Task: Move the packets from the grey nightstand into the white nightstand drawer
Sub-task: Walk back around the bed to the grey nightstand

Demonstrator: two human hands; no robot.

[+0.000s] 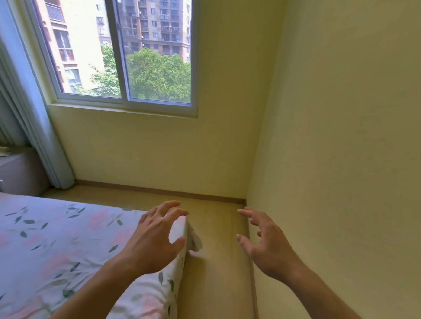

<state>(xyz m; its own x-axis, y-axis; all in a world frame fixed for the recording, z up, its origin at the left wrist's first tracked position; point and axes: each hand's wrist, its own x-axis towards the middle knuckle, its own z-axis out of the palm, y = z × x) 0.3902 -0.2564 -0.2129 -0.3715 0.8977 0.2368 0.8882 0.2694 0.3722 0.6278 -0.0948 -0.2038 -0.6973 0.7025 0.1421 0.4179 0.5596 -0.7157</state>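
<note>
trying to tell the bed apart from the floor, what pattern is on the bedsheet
White bedsheet with pink flowers and grey-green leaves, seen in the head view.

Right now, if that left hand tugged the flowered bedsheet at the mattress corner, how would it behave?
Probably floppy: the bedsheet drapes over the mattress edge and bunches at the corner beside the left hand. Likely light, since it looks like thin cloth. It might slide rather than lift cleanly.
</note>
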